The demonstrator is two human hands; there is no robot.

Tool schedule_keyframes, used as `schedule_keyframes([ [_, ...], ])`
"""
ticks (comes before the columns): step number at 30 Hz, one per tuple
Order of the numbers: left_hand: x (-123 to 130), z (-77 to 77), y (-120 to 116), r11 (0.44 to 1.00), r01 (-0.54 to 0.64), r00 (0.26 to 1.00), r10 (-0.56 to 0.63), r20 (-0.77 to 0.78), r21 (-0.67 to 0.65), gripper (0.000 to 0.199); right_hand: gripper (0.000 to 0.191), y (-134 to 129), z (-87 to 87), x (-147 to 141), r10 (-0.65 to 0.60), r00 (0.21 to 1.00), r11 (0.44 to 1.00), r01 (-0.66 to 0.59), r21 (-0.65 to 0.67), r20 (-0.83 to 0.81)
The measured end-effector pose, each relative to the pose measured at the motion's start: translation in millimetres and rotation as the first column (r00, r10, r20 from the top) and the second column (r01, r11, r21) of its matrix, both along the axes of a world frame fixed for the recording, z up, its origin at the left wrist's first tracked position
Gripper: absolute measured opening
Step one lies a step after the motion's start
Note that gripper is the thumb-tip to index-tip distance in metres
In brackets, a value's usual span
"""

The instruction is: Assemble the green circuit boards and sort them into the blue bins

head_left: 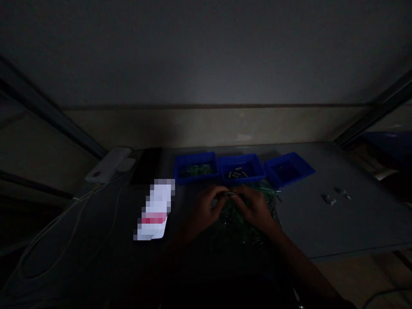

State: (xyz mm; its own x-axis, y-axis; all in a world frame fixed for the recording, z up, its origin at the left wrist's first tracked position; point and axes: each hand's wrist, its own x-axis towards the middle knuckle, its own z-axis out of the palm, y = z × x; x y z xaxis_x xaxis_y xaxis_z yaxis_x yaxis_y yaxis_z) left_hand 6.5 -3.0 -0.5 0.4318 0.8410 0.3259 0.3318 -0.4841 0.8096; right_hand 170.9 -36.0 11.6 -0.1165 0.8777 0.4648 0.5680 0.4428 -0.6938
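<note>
My left hand (208, 207) and my right hand (255, 205) meet over the middle of the table. Thumbs and fingertips of both pinch one small, pale, thin piece (229, 193), too dark to name. Beneath my hands lies a heap of small metal and green parts (238, 225), some in clear or greenish plastic; their kind cannot be made out. Just beyond my fingers stands a blue bin (243, 159) with several short pale cylinders (237, 173) in it.
A second blue bin (196, 156) at the left holds greenish parts; a third (289, 161) stands at the right. A lit phone (157, 210) lies left of my hands. Further left are a white power strip (108, 164) and cables (71, 219). Small pieces (330, 199) lie at the right.
</note>
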Motion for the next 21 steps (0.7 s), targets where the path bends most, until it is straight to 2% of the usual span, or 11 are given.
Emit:
schedule_keyframes([
  [5,0,6.0,1,0.996,-0.085,0.996,0.085,-0.018,-0.040,0.016,0.019,1,-2.1,-1,0.031,0.999,0.999,-0.032,0.044,0.020],
  [9,0,10.6,3,0.995,-0.069,0.997,0.065,-0.048,-0.079,0.022,0.009,0,-1.0,-3,0.045,0.998,0.998,-0.047,0.050,0.036],
  [12,0,11.8,2,0.994,-0.050,0.998,0.046,-0.047,-0.096,0.020,0.011,0,-0.7,-3,0.025,0.999,0.999,-0.027,0.037,0.039],
  [14,0,11.8,1,0.995,-0.050,0.999,0.048,-0.023,-0.082,0.014,0.012,-1,-0.9,-3,0.007,1.000,0.999,-0.008,0.034,0.028],
  [17,0,11.9,-1,0.998,-0.050,0.999,0.050,0.007,-0.037,0.018,0.013,-2,-0.6,-2,-0.026,1.000,0.999,0.026,0.042,0.011],
  [21,0,12.9,-3,1.000,-0.030,0.999,0.030,-0.017,-0.005,0.012,0.014,-2,1.5,-2,-0.063,0.998,0.997,0.063,0.036,0.011],
])
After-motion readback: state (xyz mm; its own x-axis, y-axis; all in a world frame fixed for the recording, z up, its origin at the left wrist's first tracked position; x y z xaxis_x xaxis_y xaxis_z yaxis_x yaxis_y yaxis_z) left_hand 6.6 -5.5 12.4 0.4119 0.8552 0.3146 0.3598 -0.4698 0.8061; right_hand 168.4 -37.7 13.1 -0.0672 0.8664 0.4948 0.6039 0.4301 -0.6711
